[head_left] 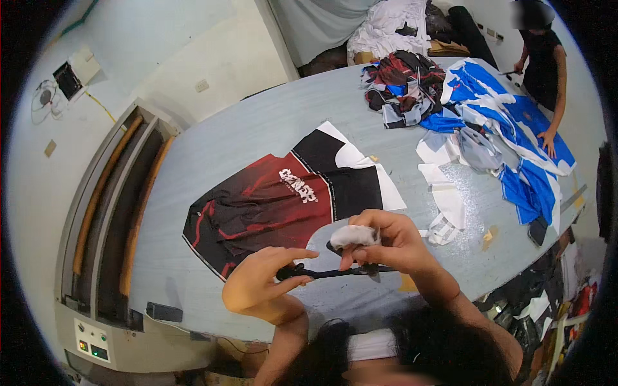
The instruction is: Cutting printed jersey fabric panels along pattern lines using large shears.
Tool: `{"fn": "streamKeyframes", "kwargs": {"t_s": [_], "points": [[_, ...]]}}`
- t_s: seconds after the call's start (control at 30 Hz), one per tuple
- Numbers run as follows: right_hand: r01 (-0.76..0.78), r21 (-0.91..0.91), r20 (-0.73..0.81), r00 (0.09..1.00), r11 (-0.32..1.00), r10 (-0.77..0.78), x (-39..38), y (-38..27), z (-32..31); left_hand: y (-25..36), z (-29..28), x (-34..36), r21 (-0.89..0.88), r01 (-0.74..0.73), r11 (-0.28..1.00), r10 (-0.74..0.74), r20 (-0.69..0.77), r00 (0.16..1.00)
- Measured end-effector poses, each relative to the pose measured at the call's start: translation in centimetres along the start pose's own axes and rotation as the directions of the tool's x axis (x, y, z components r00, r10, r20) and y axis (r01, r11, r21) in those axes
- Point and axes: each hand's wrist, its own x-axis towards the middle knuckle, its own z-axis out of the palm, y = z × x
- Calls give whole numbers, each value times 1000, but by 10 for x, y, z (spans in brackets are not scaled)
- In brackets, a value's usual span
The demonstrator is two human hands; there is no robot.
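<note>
Above the near side of the table, my left hand (261,283) is curled round one end of a long, thin black tool (328,273); its exact kind is not clear. A soft white wad (353,237), like cotton or bunched cloth, is pinched in my right hand (402,244). The tool's other end reaches beneath the right fingers; whether they touch it I cannot tell. Just beyond both hands lies a red and black printed fabric panel (270,199), spread flat. Black pieces with white edges (351,186) adjoin it on the right.
Blue and white fabric (483,96) covers the table's far right, beside a heap of dark and red cloth (409,83). A co-worker (541,71) leans a hand on the blue cloth. White scraps (444,196) lie nearer. At left stands a roller machine (106,219); a black block (164,312) sits near it.
</note>
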Motion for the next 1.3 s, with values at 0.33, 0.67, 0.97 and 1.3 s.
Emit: {"fn": "streamKeyframes", "kwargs": {"t_s": [0.33, 0.67, 0.97, 1.3], "points": [[-142, -473, 243, 928, 870, 284, 5, -15, -20, -13, 12, 18, 180, -164, 970, 159, 38, 986], [-45, -555, 153, 976, 830, 155, -46, -67, -86, 23, 43, 73, -169, -256, 952, 279, 132, 951], [-165, -554, -356, 933, 816, -53, -124, -77, -143, 34, 94, 103, -132, -362, 923, 378, 139, 915], [-97, -599, -320, 939, 795, -127, -76, -70, -110, 34, 94, 98, -239, -457, 857, 302, -485, 821]]}}
